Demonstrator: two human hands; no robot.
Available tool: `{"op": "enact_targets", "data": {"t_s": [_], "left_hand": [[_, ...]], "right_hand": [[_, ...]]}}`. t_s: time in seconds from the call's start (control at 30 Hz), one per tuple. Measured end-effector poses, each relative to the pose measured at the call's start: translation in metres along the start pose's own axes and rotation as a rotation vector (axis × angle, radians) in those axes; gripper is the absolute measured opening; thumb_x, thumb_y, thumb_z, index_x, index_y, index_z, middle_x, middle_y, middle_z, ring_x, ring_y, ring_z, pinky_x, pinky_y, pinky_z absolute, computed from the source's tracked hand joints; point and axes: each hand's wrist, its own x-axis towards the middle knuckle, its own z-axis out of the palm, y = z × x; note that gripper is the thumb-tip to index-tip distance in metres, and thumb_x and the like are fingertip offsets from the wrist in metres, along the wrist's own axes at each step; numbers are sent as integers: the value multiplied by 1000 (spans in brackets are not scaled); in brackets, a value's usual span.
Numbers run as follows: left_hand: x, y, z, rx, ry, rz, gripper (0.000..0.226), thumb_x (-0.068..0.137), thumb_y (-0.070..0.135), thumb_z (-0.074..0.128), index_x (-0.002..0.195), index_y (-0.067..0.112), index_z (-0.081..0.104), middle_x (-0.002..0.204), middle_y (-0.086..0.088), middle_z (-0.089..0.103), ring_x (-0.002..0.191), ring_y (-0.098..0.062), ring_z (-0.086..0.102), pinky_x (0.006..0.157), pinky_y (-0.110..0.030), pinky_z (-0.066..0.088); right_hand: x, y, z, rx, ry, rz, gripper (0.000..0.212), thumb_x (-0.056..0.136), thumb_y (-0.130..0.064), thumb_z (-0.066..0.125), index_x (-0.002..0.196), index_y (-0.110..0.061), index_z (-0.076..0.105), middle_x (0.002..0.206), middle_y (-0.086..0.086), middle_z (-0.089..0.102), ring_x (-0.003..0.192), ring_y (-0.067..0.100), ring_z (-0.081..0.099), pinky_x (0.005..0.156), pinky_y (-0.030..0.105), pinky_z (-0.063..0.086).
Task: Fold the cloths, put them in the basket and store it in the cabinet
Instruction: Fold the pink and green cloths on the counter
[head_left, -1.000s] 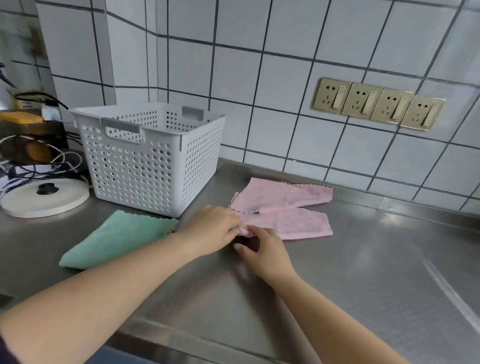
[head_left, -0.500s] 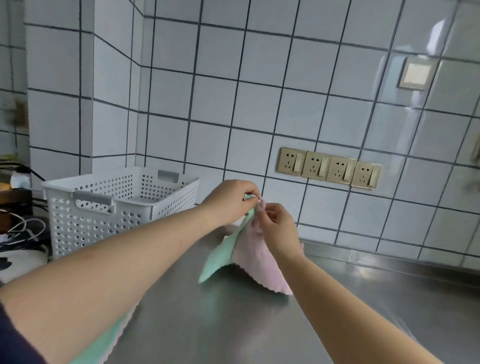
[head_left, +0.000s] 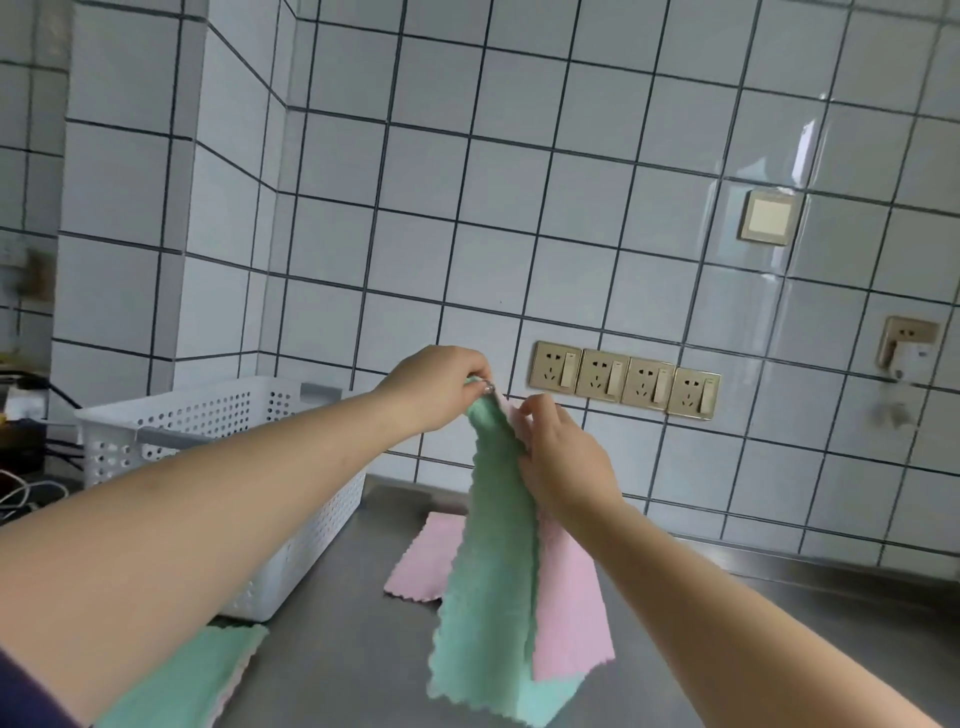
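1. Both hands hold one green-and-pink scalloped cloth (head_left: 491, 587) up above the steel counter (head_left: 332, 670): left hand (head_left: 441, 387) pinches its top corner, right hand (head_left: 563, 457) grips the edge just below.
2. Another pink cloth (head_left: 421, 564) lies flat beyond it, seemingly separate.
3. White perforated plastic basket (head_left: 218, 421) stands at left, a green cloth (head_left: 182, 680) lying before it.
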Motion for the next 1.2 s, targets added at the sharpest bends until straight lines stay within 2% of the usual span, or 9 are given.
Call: {"op": "enact_targets", "data": {"t_s": [0.13, 0.37, 0.5, 0.7, 0.77, 0.83, 0.97, 1.1, 1.2], "left_hand": [[-3, -11, -11, 37, 37, -38, 18, 93, 24, 51, 104, 19, 65, 105, 1, 67, 99, -20, 58, 80, -30, 45], [-10, -33, -24, 104, 51, -108, 18, 94, 28, 52, 104, 21, 65, 108, 2, 67, 100, -20, 59, 84, -34, 48], [-11, -40, -26, 126, 49, -147, 20, 95, 29, 51, 105, 18, 64, 107, 0, 66, 98, -20, 58, 82, -34, 48], [-8, -52, -18, 88, 58, -197, 21, 94, 28, 53, 104, 14, 64, 109, -3, 66, 99, -21, 59, 84, -33, 47], [-5, -56, -12, 55, 69, -228, 21, 92, 29, 56, 103, 14, 65, 109, -2, 65, 99, -20, 58, 85, -32, 47], [-1, -60, -5, 21, 66, -268, 21, 91, 30, 58, 101, 12, 65, 107, -3, 65, 92, -19, 58, 80, -31, 47], [8, -61, 10, -278, 110, -410, 18, 93, 23, 57, 104, 10, 63, 107, -4, 58, 64, -21, 65, 71, -37, 56], [10, -51, 16, -536, 232, -423, 15, 94, 18, 54, 106, 12, 60, 113, -10, 56, 72, -22, 69, 82, -47, 55], [-10, -42, 15, -596, 308, -365, 13, 95, 17, 53, 106, 12, 58, 108, -8, 58, 70, -17, 67, 78, -38, 56]], "right_hand": [[-4, 17, -5, -112, -8, 37, 24, 87, -8, 40, 108, -18, 47, 107, 6, 58, 87, 31, 57, 62, 31, 34], [-12, 41, -23, -124, 62, 4, 24, 86, -15, 48, 109, -19, 53, 103, 1, 61, 84, 27, 60, 67, 34, 50], [-10, 54, -37, -137, 70, 45, 19, 90, -21, 45, 108, -21, 52, 96, 2, 68, 80, 27, 57, 61, 31, 43], [-2, 79, -47, -72, 62, 185, 16, 88, -22, 49, 99, -23, 60, 81, 2, 65, 73, 25, 56, 54, 27, 38], [2, 87, -46, -14, 70, 213, 14, 90, -21, 48, 83, -18, 59, 69, 2, 60, 68, 25, 55, 51, 26, 34], [9, 95, -44, 82, 60, 262, 25, 94, -23, 45, 73, -13, 55, 61, 2, 53, 61, 22, 50, 50, 27, 29], [29, 106, -41, 256, 15, 346, 31, 97, -27, 45, 71, -15, 57, 62, 3, 51, 58, 18, 43, 55, 28, 29], [34, 105, -50, 572, 151, 364, 14, 93, -23, 56, 81, -21, 64, 68, -1, 59, 62, 14, 48, 56, 26, 35], [17, 113, -48, 685, 149, 355, 11, 89, -23, 61, 81, -20, 69, 75, 5, 67, 71, 20, 56, 68, 34, 50]]}}
